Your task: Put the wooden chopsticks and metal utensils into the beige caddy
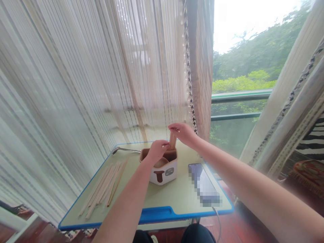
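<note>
A bundle of wooden chopsticks (173, 140) stands nearly upright, its lower end inside the back right part of a utensil holder (167, 175). The holder is white outside and brown inside, with a rounded brown divider. My right hand (183, 132) is closed around the bundle's upper end. Lower down, at the bundle's left side, my left hand (159, 148) has its fingers pinched together against the chopsticks; its fingertips are partly hidden. More long, thin chopsticks (106, 185), some seemingly in clear wrapping, lie loosely on the table's left side.
The small table (157, 199) has a pale green top with a blue edge. A phone (204, 184) with a cable (217, 219) lies at the right. Thin metal utensils (128, 150) lie behind, left of the holder. Sheer curtains (88, 84) hang close behind the table.
</note>
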Demonstrator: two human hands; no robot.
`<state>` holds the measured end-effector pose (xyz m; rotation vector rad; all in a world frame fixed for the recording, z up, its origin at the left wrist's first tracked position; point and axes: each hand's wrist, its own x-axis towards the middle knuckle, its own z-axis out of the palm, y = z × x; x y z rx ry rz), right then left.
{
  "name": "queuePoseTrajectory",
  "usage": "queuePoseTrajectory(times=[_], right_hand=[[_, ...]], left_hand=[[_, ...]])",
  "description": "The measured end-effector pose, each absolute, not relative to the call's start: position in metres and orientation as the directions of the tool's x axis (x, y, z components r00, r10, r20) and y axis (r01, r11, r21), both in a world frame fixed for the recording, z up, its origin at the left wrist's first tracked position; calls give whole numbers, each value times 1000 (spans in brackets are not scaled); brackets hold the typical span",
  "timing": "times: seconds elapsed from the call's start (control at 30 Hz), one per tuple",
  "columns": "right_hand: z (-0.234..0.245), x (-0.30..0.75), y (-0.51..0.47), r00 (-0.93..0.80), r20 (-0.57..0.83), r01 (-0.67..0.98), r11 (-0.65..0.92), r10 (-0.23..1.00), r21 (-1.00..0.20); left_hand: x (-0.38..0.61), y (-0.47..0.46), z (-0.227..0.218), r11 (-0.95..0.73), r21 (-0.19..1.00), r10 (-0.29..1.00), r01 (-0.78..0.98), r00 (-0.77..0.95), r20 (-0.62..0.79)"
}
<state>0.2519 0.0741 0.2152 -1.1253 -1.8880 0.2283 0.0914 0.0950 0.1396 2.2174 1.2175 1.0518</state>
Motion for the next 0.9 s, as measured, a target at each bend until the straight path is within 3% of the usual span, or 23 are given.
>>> queuePoseTrajectory(times=[0.17, 0.27, 0.4, 0.57, 0.63, 0.73, 0.8, 0.9], right_hand=[[215, 250, 65, -157, 628, 688, 541, 762, -485], [215, 246, 53, -163, 734, 708, 597, 659, -378], [216, 227, 30, -227, 859, 633, 740, 459, -228], [202, 172, -4, -275, 884, 470, 855, 377, -219], [186, 144, -15, -310, 866, 371, 889, 392, -270], [143, 98, -18, -442, 737, 297, 858, 512, -418], [106, 67, -11, -507, 574, 377, 764, 643, -523], [53, 31, 4, -503, 412, 548, 649, 760, -528]], left_hand=[[93, 89, 141, -516, 644, 855, 564, 298, 424], [85, 66, 143, -517, 605, 831, 606, 188, 523], [55, 25, 138, -509, 570, 750, 645, 7, 662], [-17, -3, 107, -284, 576, 634, 766, -301, 713], [-49, -7, 88, -154, 560, 624, 814, -360, 694], [-88, -15, 57, 32, 480, 713, 877, -356, 604], [-103, -22, 38, 130, 438, 769, 890, -369, 522], [-110, -31, 17, 153, 411, 822, 899, -346, 451]])
